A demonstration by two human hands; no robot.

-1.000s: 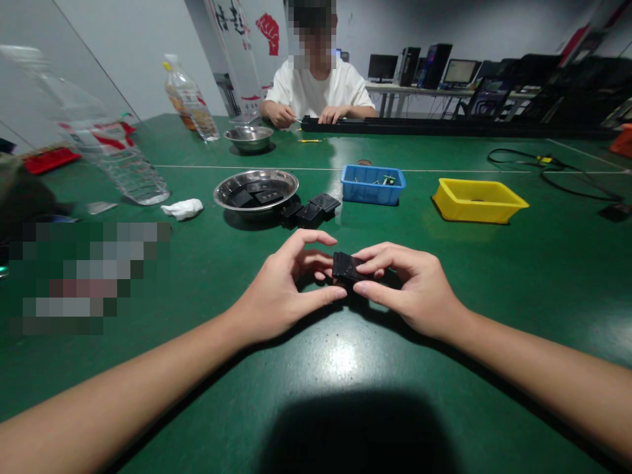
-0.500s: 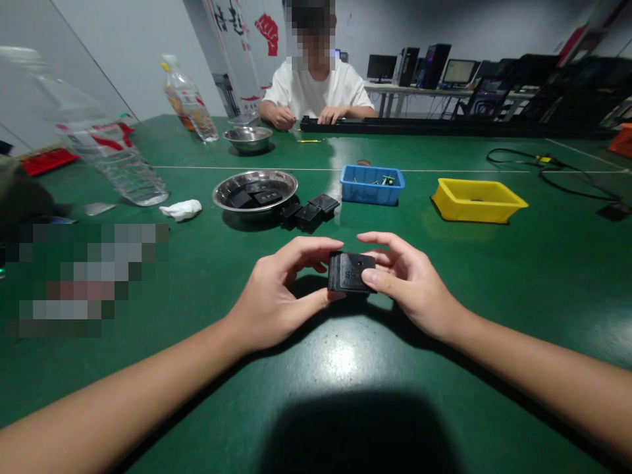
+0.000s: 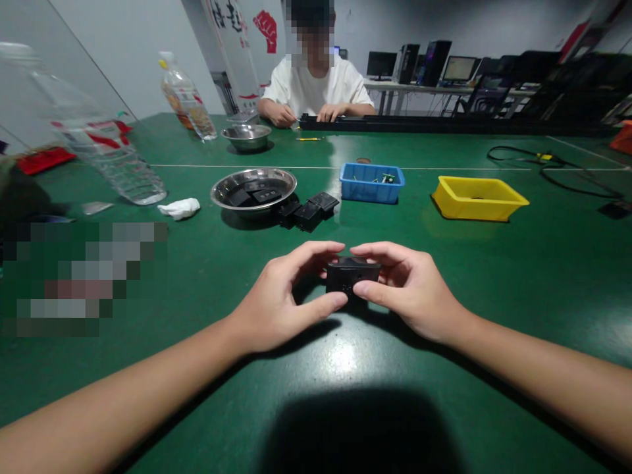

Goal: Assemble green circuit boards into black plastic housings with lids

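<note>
Head: 1 black case point(image 3: 344, 274) (markings unreadable)

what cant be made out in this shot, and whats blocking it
All in the head view:
Black part: its underside and far side are turned away; the marks on its front are too small and blurred.
Left hand: whether its inner fingers touch the part is hidden behind thumb and palm.
Yellow bin: most of its floor, behind its front wall.
Co-worker's hand: what it holds is too small.
Pixelated patch: covers whatever lies there.
</note>
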